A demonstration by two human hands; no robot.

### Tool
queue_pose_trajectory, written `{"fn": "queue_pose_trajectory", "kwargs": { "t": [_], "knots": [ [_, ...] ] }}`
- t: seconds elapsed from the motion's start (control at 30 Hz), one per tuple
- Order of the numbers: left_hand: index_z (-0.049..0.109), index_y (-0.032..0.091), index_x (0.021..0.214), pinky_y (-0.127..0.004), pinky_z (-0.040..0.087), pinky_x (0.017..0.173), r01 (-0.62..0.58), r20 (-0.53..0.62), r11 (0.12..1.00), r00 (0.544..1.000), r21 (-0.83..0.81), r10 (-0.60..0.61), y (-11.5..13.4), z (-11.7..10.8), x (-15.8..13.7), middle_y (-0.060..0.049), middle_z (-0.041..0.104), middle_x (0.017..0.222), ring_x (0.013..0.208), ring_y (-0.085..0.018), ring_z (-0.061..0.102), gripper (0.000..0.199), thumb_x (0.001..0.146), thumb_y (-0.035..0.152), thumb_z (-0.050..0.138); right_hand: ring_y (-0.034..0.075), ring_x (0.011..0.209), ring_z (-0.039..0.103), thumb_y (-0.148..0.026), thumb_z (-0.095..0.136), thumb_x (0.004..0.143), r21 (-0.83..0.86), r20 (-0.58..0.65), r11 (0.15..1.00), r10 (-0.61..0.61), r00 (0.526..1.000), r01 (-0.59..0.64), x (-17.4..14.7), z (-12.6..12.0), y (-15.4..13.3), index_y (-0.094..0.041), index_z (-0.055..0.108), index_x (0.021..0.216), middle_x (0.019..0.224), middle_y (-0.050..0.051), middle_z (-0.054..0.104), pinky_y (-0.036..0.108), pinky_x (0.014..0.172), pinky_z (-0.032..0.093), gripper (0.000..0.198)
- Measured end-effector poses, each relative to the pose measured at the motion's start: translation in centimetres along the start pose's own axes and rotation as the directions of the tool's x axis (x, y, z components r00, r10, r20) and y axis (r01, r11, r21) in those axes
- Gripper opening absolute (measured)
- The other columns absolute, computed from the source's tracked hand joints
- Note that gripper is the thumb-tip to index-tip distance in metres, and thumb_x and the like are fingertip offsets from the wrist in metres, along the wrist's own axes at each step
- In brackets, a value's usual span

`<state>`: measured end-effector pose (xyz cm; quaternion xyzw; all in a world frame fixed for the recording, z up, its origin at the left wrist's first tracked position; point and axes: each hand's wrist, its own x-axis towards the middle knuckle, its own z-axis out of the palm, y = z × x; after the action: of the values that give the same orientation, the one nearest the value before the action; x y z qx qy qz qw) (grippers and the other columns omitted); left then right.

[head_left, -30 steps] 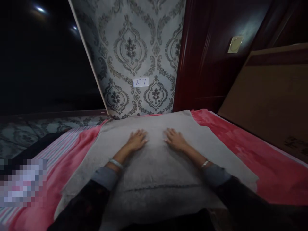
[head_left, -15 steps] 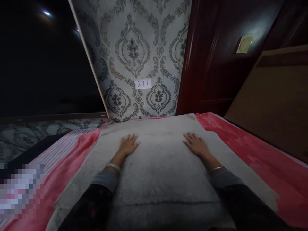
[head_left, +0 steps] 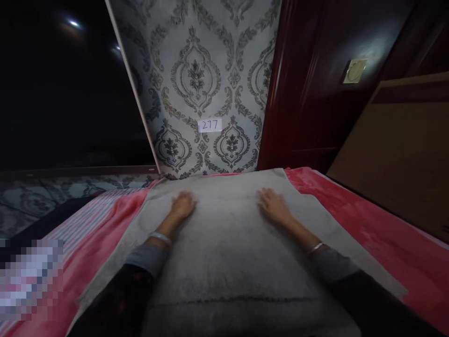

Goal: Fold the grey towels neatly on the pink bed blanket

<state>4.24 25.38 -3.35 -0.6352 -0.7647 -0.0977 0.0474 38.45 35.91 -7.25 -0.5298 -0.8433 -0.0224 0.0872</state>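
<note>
A grey cloth (head_left: 224, 243), soft-looking and folded in layers, lies spread over a pink blanket (head_left: 351, 224). On its far left part rests my left hand (head_left: 184, 204), palm down, its fingers apart but smeared by motion. My right hand (head_left: 274, 206) is on the far right part of the cloth, also palm down with fingers spread and blurred. Neither hand grips anything. Each wrist wears a bangle, and dark sleeves with grey cuffs cover the forearms. A dark fold line crosses the cloth near me.
Patterned wallpaper (head_left: 196, 79) with a paper label (head_left: 209, 124) reading 277 stands behind the cloth. A large black screen (head_left: 70, 93) is at left, above a striped sheet (head_left: 84, 213). At right are a dark red wooden panel (head_left: 301, 93) and a brown board (head_left: 400, 154).
My right hand has slid a little to the left and away from me. My left hand has shifted slightly left and farther away. The cloth lies much as before.
</note>
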Motion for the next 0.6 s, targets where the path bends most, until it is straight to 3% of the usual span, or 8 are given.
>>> {"fn": "queue_pose_trajectory", "kwargs": {
  "t": [0.07,0.1,0.17,0.23,0.4,0.6],
  "knots": [
    [0.049,0.025,0.142,-0.045,0.034,0.116,-0.149,0.078,0.988,0.985,-0.039,0.152,3.4,1.7,0.7,-0.007,0.046,0.153,0.142,-0.023,0.039,0.046,0.098,0.039,0.050,0.030,0.148,0.021,-0.031,0.033,0.099,0.068,0.006,0.961,-0.268,0.963,0.267,0.8,0.8,-4.8,-0.025,0.036,0.154,0.162,0.007,0.024,0.057,0.116,0.024,0.056],
    [0.044,0.028,0.147,-0.044,0.029,0.119,-0.238,0.122,0.969,0.962,-0.068,0.244,5.0,2.7,0.7,-0.005,0.041,0.157,0.146,-0.021,0.033,0.049,0.099,0.040,0.046,0.028,0.149,0.021,-0.031,0.033,0.099,0.092,0.031,0.941,-0.331,0.943,0.327,1.0,1.4,-6.8,-0.023,0.033,0.156,0.162,0.008,0.025,0.056,0.117,0.023,0.057],
    [0.036,0.027,0.152,-0.045,0.023,0.121,-0.324,0.163,0.941,0.927,-0.103,0.337,7.3,4.5,0.4,-0.005,0.035,0.160,0.149,-0.020,0.027,0.054,0.101,0.042,0.039,0.026,0.149,0.021,-0.030,0.031,0.099,0.120,0.074,0.926,-0.369,0.927,0.359,1.1,2.5,-9.2,-0.018,0.030,0.157,0.161,0.009,0.027,0.053,0.117,0.023,0.059],
    [0.031,0.023,0.155,-0.050,0.019,0.122,-0.346,0.165,0.930,0.917,-0.121,0.363,8.4,5.8,-0.1,-0.008,0.032,0.161,0.150,-0.022,0.025,0.058,0.101,0.045,0.033,0.025,0.149,0.022,-0.032,0.029,0.100,0.125,0.099,0.928,-0.364,0.926,0.351,1.3,3.4,-9.8,-0.018,0.029,0.157,0.161,0.008,0.028,0.052,0.118,0.024,0.058],
    [0.033,0.027,0.154,-0.052,0.015,0.122,-0.233,0.195,0.971,0.952,-0.045,0.237,6.3,5.8,0.6,-0.006,0.026,0.163,0.152,-0.026,0.020,0.061,0.099,0.054,0.033,0.025,0.149,0.022,-0.047,0.028,0.103,0.090,0.115,0.964,-0.261,0.959,0.251,2.5,3.6,-5.7,-0.030,0.034,0.155,0.162,0.003,0.025,0.050,0.119,0.020,0.056],
    [0.043,0.027,0.149,-0.056,0.029,0.116,0.003,0.156,0.998,0.988,0.068,-0.014,-1.6,2.4,0.6,-0.009,0.038,0.159,0.146,-0.030,0.033,0.050,0.102,0.044,0.036,0.029,0.148,0.022,-0.048,0.024,0.103,-0.005,0.149,0.998,0.058,0.987,-0.058,2.4,2.9,3.2,-0.029,0.031,0.156,0.163,0.005,0.025,0.057,0.117,0.021,0.058]
  ]
}}
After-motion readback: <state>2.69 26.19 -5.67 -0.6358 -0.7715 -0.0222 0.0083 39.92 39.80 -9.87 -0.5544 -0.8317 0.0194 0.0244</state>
